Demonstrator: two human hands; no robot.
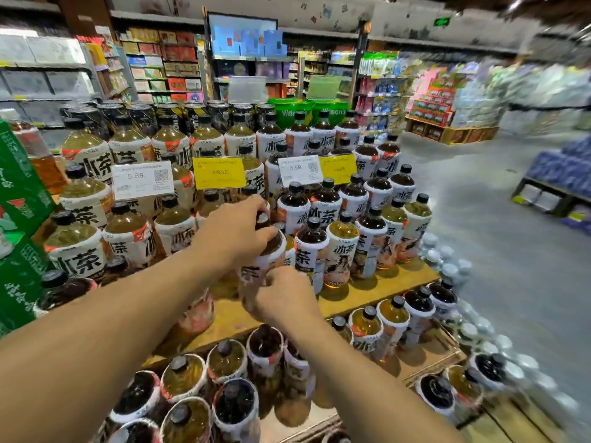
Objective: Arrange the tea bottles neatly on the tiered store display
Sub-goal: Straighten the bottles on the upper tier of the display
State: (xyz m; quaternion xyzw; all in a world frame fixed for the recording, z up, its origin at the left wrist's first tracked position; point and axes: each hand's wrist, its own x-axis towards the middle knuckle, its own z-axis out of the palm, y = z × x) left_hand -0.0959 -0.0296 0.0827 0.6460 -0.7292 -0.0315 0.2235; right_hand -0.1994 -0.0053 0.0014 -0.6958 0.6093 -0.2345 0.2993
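**Ana:** Well, what stands at the far left?

**Ben:** Green cartons (19, 193), stacked right against the tiered display (228, 318). Next to them, pale tea bottles (84, 190) with black caps fill the upper steps. A white price tag (143, 180) and a yellow tag (219, 172) stand among them.

**Ana:** And the hands?

**Ben:** Both are on one dark tea bottle (270, 255), which is upright at the middle of the display, on the wooden step. The left hand (236, 231) reaches in from the left and grips its neck and cap, fingers curled over the top. The right hand (284, 297) is lower and curls round the bottle's body.

**Ana:** Below them?

**Ben:** More bottles (227, 359) crowd the bottom step, seen from above, some dark and some pale.

**Ana:** Further right?

**Ben:** Mixed dark and pale bottles (371, 225) stand in close rows up the steps. White-capped bottles (449, 270) line the display's right edge, and beyond them lies the grey floor (495, 235).
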